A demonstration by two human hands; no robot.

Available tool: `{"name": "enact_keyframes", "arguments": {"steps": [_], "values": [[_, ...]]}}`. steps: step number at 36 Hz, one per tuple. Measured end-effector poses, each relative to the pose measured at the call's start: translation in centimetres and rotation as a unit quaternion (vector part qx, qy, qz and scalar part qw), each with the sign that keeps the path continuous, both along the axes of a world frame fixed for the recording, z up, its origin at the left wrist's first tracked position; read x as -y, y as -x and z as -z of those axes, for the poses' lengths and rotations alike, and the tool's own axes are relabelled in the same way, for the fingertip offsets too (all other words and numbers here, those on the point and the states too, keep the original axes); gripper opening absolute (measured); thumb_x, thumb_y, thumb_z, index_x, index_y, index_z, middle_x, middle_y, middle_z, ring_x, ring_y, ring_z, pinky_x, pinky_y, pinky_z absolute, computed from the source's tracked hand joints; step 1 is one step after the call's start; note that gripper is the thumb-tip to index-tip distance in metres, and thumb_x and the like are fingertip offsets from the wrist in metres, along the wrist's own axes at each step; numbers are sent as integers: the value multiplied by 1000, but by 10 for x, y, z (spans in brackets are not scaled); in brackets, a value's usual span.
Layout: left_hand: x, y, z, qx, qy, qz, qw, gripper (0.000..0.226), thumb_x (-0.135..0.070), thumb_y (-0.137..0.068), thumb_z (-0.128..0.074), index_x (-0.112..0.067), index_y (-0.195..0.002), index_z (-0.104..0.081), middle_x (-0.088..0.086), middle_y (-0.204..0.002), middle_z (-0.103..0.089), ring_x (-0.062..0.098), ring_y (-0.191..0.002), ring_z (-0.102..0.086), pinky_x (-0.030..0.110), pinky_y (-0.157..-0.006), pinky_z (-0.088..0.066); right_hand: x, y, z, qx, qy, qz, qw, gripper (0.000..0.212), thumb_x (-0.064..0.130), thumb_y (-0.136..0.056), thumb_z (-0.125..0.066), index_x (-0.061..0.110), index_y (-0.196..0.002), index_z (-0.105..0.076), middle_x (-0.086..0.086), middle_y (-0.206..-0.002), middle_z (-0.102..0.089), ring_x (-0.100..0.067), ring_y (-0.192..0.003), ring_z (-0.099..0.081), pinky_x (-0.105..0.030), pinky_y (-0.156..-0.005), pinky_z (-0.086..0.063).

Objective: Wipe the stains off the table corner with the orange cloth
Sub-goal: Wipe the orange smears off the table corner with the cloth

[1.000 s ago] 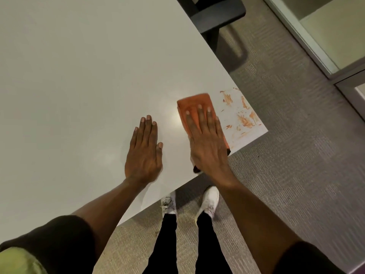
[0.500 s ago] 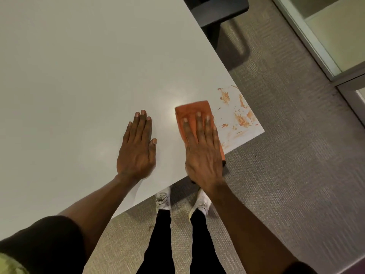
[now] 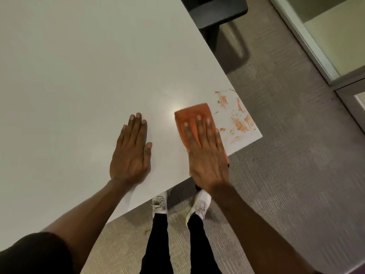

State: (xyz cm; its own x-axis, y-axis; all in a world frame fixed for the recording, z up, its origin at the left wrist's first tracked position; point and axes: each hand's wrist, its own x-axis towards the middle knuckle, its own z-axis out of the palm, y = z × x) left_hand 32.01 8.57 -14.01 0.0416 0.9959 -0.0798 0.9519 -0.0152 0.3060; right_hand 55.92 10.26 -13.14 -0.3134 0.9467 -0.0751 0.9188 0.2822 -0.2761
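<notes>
A folded orange cloth [image 3: 190,114] lies flat on the white table [image 3: 88,66], close to its near right corner. My right hand [image 3: 205,153] presses down on it, palm flat and fingers together, covering most of the cloth; its near end hangs past the table edge. Orange-brown stains [image 3: 238,117] are smeared over the corner just right of the cloth, uncovered. My left hand [image 3: 131,153] rests flat on the bare tabletop to the left, holding nothing.
A dark office chair [image 3: 219,10] stands at the table's far right side. Grey carpet [image 3: 296,175] lies right of and below the table edge. A glass partition frame [image 3: 316,48] runs along the upper right. My white shoes [image 3: 199,206] show under the table edge.
My right hand has drawn the cloth a little back toward me and leftward, away from the stains. My left hand stays flat on the table. The stains look unchanged.
</notes>
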Motion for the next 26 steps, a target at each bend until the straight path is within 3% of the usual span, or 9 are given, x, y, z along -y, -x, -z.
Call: {"name": "enact_keyframes", "arguments": {"steps": [5,11,15,18,21,26], "values": [[-1,0,2,1,9,-3,1000,69,-41,-118,-26,-17,-181,-10,-2,-190,2,17,-177,4,46,-144,-7,-47,4,6,17,-20,17,1000,81,30,-109,-50,18,-171,2,-16,-179,7,-39,-165,8,-59,-133,-8],[0,1,2,1,-1,5,1000,68,-35,-118,-29,-12,-180,-14,2,-190,-2,17,-177,3,47,-144,-10,27,-7,-11,13,30,-9,999,73,33,-115,-33,20,-169,15,-13,-177,20,-36,-165,16,-58,-133,-12],[1,-1,0,-2,4,-6,1000,68,-36,-118,-28,-11,-180,-15,4,-190,-3,18,-177,2,49,-143,-11,49,-19,-10,14,18,-23,999,81,34,-111,-48,21,-171,6,-13,-179,10,-36,-166,8,-57,-133,-16],[1,-2,1,-4,6,-6,1000,68,-37,-118,-27,-11,-180,-15,4,-190,-3,19,-177,2,49,-144,-9,16,-14,-3,22,-2,-25,999,92,28,-106,-56,20,-170,10,-15,-179,12,-38,-165,12,-57,-134,-11],[0,-10,4,0,10,-29,1000,69,-40,-118,-24,-10,-180,-14,5,-190,-1,21,-177,2,49,-144,-6,-40,-2,8,10,-24,0,1000,84,29,-109,-50,20,-171,7,-13,-179,11,-38,-165,12,-58,-134,-5],[-9,-39,10,19,-1,-98,995,68,-35,-118,-25,-4,-178,-15,11,-189,-3,26,-177,2,48,-143,1,-79,10,17,0,-33,26,999,75,36,-112,-44,18,-171,0,-15,-179,4,-39,-166,5,-59,-133,-9]]}}
